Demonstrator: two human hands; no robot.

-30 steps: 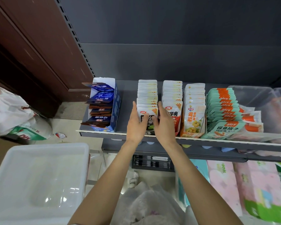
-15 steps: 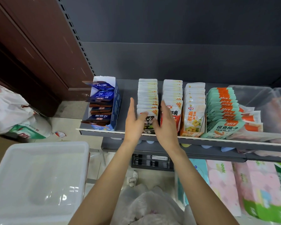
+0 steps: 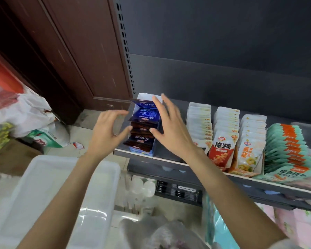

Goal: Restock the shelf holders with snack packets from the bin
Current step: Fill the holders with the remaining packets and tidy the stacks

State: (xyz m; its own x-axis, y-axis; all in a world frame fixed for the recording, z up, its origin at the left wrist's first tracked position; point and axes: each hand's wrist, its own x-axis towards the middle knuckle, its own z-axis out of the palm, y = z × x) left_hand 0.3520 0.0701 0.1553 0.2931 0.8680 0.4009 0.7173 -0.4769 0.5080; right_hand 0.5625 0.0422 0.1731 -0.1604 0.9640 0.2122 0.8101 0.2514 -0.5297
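A blue and white cardboard holder (image 3: 155, 141) stands at the left end of the grey shelf (image 3: 169, 159), filled with dark blue and brown snack packets (image 3: 145, 121). My left hand (image 3: 106, 132) hovers just left of the holder, fingers spread and slightly curved, holding nothing. My right hand (image 3: 170, 128) is on the holder's right side, fingers straight and spread, empty too. The white plastic bin (image 3: 48, 191) sits below at the lower left; nothing shows inside it.
Rows of white packets (image 3: 198, 121), red packets (image 3: 222, 146), yellow packets (image 3: 249, 151) and green-orange packets (image 3: 287, 150) fill the shelf to the right. A brown wooden door (image 3: 70, 51) and plastic bags (image 3: 22, 112) lie to the left. Pink packs (image 3: 283, 220) sit below the shelf.
Both hands left the row of white and green packets and moved left to either side of the blue holder. The view shifted left as well.
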